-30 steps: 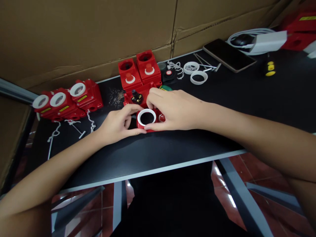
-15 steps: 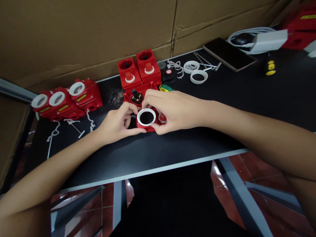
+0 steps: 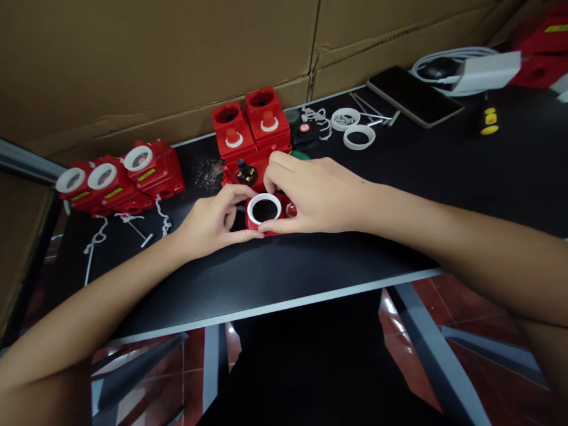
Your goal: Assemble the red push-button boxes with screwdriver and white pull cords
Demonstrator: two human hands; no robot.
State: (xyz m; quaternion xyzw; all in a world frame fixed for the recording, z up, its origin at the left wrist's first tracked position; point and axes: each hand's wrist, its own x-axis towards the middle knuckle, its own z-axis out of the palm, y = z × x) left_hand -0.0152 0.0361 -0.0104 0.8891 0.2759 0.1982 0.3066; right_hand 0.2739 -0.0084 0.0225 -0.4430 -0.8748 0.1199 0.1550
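A small red housing part [image 3: 252, 225] lies near the table's front edge, with a white ring [image 3: 249, 209] seated around its dark round opening. My left hand [image 3: 210, 220] grips the housing's left side between thumb and fingers. My right hand [image 3: 322, 195] is closed on the ring, its thumb across the front rim and its fingers at the back right. A round red piece [image 3: 291, 210] shows partly under that palm. Just behind stands an open red box [image 3: 266, 157] with a black switch block [image 3: 245, 172] and brass terminals.
Red boxes with white rings [image 3: 155, 168] and cords stand at left. Two red boxes [image 3: 233, 127] stand behind my hands. Further right are loose white rings [image 3: 359, 137], one holding small metal parts, metal rods, a phone [image 3: 412, 94], a white charger [image 3: 490, 71] and a yellow-black screwdriver [image 3: 490, 121].
My right thumb has slid left across the ring's front rim, and the right fingers have shifted up and to the right. My left hand keeps its hold on the housing.
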